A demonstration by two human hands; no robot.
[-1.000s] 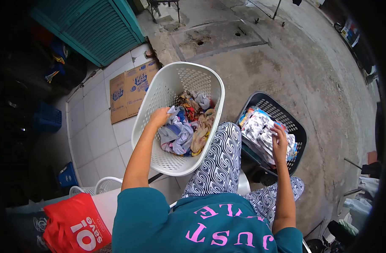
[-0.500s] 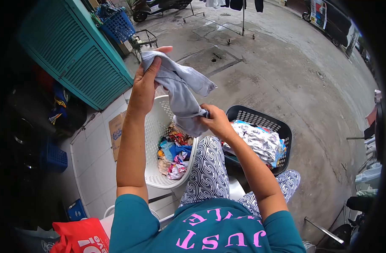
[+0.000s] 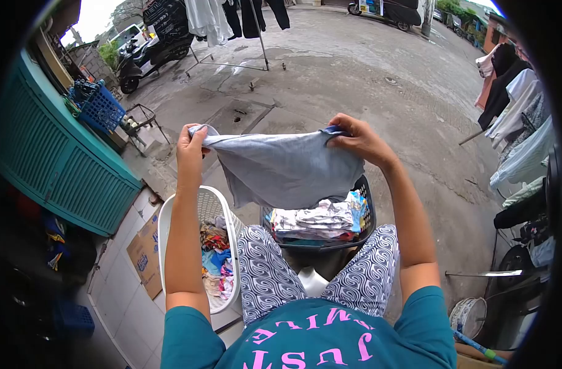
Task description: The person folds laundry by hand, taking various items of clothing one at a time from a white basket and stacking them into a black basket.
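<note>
A light grey cloth garment [image 3: 287,166] hangs spread out between my two hands. My left hand [image 3: 192,142] pinches its left end, and my right hand [image 3: 358,140] grips its upper right corner, where a dark blue edge shows. Behind and below the garment is a black basket [image 3: 370,215] with folded clothes [image 3: 318,220] stacked in it, white printed ones on top. A white basket [image 3: 165,227] stands to the left of my legs, below my left forearm, with crumpled colourful clothes [image 3: 216,255] inside.
Teal louvered doors [image 3: 66,160] stand at the left, near a blue basket [image 3: 102,109]. Flattened cardboard [image 3: 147,255] lies on the tiles. Clothes hang on a rack [image 3: 262,37] ahead and along the right side [image 3: 520,123]. A motorbike [image 3: 152,55] is parked at the upper left.
The garment has gone from bunched and hanging at the left to stretched out in front. My right hand has moved up and right, my left hand slightly down and left. The view has turned and tilted up.
</note>
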